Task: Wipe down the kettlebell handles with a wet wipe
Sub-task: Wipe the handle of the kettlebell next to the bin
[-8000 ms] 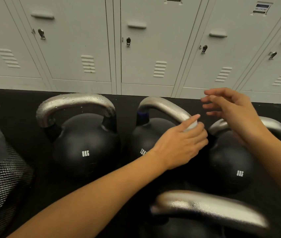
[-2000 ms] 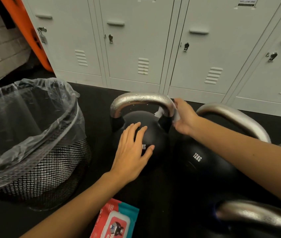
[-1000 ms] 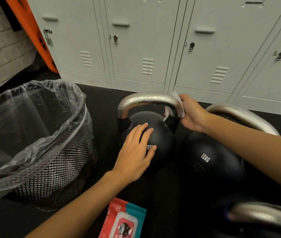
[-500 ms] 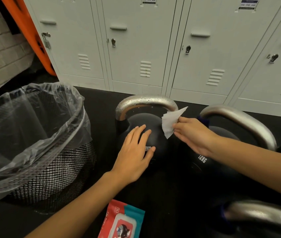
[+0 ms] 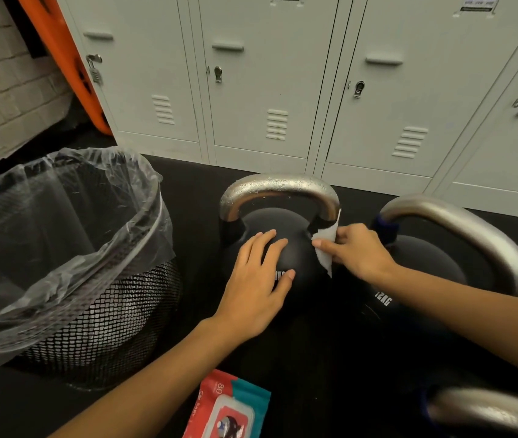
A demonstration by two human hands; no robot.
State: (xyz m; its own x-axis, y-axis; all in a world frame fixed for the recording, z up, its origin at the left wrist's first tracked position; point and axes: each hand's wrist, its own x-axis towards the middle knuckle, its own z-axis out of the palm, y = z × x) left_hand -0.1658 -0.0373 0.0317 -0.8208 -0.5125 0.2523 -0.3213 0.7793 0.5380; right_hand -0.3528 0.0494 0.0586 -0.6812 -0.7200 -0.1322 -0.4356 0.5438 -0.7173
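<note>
A black kettlebell [image 5: 298,235] with a silver handle [image 5: 278,188] beaded with droplets stands on the black floor in front of me. My left hand [image 5: 259,276] lies flat on its body with fingers spread. My right hand [image 5: 357,249] pinches a white wet wipe [image 5: 325,245] against the kettlebell's right side, just below the handle's right leg. To the right stands a 12 kg kettlebell [image 5: 425,263] with its own silver handle [image 5: 459,229]. A third silver handle [image 5: 491,412] shows at the bottom right corner.
A black mesh bin [image 5: 93,311] lined with a clear plastic bag stands at the left. A red and teal wet wipe pack [image 5: 227,409] lies on the floor near the bottom edge. Grey lockers [image 5: 276,77] line the back; an orange board [image 5: 68,61] leans at upper left.
My right hand left the handle's right bend with the wipe, lifted away, and now holds it lower against the kettlebell's right side. My left hand stayed flat on the body.
</note>
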